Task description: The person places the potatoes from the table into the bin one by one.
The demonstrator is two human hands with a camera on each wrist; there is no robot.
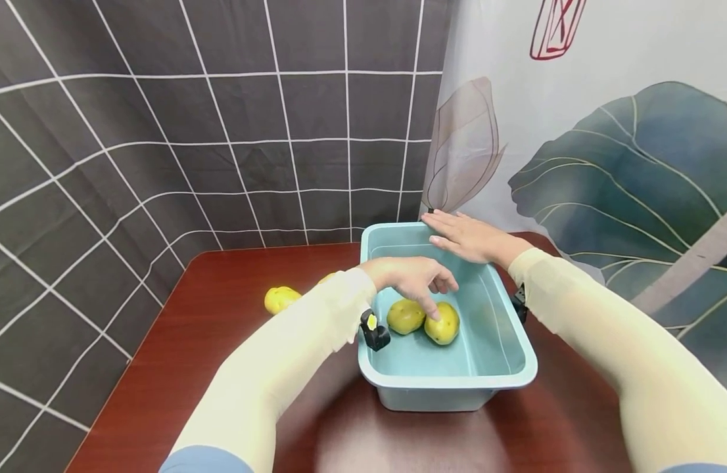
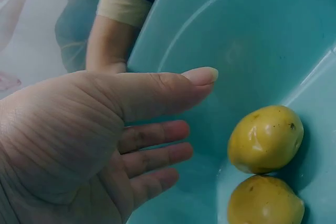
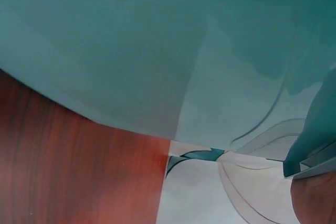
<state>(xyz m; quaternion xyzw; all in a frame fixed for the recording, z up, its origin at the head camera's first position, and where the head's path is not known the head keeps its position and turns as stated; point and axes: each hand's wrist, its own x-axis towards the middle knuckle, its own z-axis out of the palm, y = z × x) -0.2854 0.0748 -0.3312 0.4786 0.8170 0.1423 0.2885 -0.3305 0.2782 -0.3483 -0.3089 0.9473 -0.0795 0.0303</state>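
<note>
Two yellow potatoes lie side by side on the floor of a light blue basin (image 1: 446,382): the left one (image 1: 404,318) and the right one (image 1: 444,330). My left hand (image 1: 417,279) hangs over them inside the basin, and its thumb overlaps the right potato in the head view. In the left wrist view that hand (image 2: 73,140) has loosely bent fingers, a gap from both potatoes and nothing in its grasp. With fingers stretched out, my right hand (image 1: 464,236) rests on the basin's far right corner. The right wrist view mostly shows the basin's outer wall (image 3: 121,56).
On the reddish-brown table (image 1: 221,355), a yellow potato (image 1: 281,299) lies left of the basin. Another potato (image 1: 326,278) is mostly hidden behind the left sleeve. A dark gridded curtain (image 1: 233,164) and a leaf-patterned white curtain (image 1: 612,177) hang behind the table.
</note>
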